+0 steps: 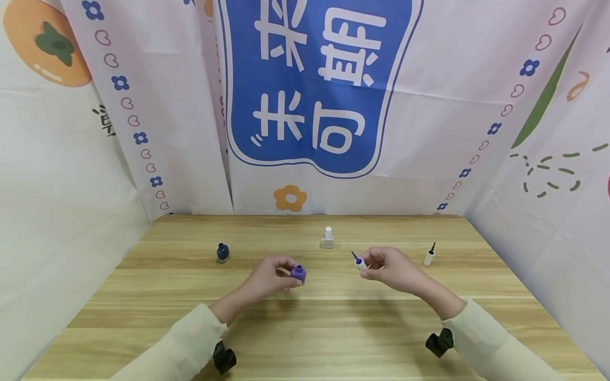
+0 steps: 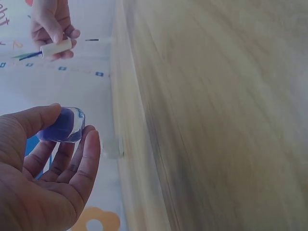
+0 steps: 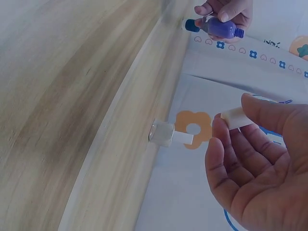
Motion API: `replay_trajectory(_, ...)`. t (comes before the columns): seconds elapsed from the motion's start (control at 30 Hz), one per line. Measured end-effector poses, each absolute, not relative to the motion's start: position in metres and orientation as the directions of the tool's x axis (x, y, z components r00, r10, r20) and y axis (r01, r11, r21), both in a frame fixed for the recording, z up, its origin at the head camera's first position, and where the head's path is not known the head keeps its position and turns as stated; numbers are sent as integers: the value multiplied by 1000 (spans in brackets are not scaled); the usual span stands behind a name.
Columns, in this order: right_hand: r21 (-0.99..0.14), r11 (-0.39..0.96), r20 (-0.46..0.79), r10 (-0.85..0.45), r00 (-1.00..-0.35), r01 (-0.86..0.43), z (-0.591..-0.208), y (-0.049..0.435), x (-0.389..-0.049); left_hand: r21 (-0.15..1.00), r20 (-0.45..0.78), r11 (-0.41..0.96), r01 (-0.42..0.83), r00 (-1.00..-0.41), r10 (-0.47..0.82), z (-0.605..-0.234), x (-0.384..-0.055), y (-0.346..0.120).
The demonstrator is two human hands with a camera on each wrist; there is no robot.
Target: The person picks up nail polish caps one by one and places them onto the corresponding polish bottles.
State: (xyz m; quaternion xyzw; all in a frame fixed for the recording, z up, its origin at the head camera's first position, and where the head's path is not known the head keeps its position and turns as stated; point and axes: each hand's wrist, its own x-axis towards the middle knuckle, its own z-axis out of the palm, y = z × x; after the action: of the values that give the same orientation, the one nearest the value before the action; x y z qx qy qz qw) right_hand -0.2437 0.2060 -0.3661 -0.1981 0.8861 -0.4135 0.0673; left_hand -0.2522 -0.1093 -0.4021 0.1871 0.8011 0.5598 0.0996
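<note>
My left hand (image 1: 272, 275) pinches an uncapped bottle of purple nail polish (image 1: 298, 272) between thumb and fingers, above the table. In the left wrist view the bottle (image 2: 63, 126) shows purple polish behind clear glass. My right hand (image 1: 392, 269) holds a white nail polish cap (image 1: 360, 264) with its purple-coated brush (image 1: 355, 255) pointing up and to the left. Bottle and brush are apart, with a gap between the hands. In the right wrist view the thumb and fingers grip the white cap (image 3: 235, 118), and most of the brush is hidden behind the thumb.
An uncapped dark blue polish bottle (image 1: 223, 252) stands on the wooden table (image 1: 305, 328) at the left. A clear bottle with a white cap (image 1: 328, 238) stands at the back middle. To the right, another white cap (image 1: 429, 257) stands with its dark brush upward. Printed cloth (image 1: 190, 106) surrounds the table.
</note>
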Motion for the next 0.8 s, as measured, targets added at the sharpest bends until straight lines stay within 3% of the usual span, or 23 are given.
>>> replay_trajectory(0.8, -677, 546, 159, -547, -822, -494, -362, 184, -238, 935, 65, 291, 203, -904, 422, -404, -241, -95)
